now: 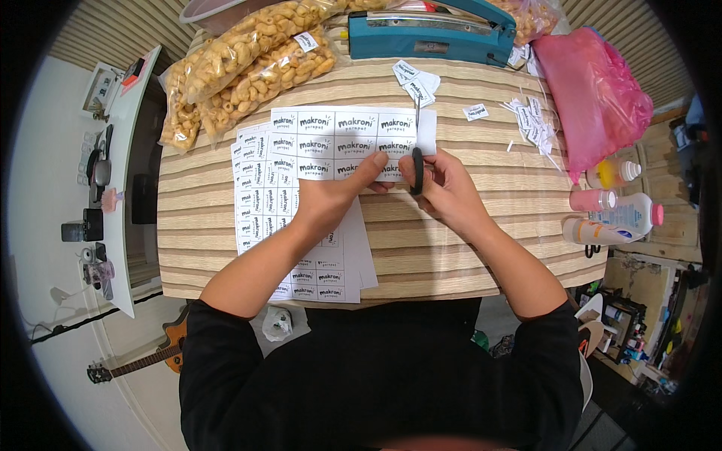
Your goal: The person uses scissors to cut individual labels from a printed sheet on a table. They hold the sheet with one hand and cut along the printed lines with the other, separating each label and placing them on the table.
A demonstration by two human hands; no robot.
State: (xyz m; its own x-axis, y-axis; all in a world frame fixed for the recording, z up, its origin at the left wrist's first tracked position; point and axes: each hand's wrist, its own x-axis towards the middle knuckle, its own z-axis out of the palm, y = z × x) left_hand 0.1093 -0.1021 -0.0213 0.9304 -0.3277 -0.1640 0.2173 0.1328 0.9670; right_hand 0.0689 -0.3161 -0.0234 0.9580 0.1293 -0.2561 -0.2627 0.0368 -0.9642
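A white sheet of printed labels (316, 135) is gripped by my left hand (344, 191), thumb on top and fingers underneath. My right hand (448, 183) holds black-handled scissors (417, 163) at the sheet's right side. The blades point away from me along the border between the last label column and a blank margin strip (427, 132). Under my left forearm lie overlapping printed label sheets (262, 191). Beyond the scissor tips sits a small pile of cut labels (414, 82), with a single cut label (475, 112) to its right.
Clear bags of macaroni snacks (254, 67) lie at the back left. A blue impulse sealer (428, 34) stands at the back. Paper scraps (533, 124) lie beside a pink plastic bag (592, 96). Several bottles, including a pink-capped one (637, 214), line the right edge of the wood-patterned table (541, 225).
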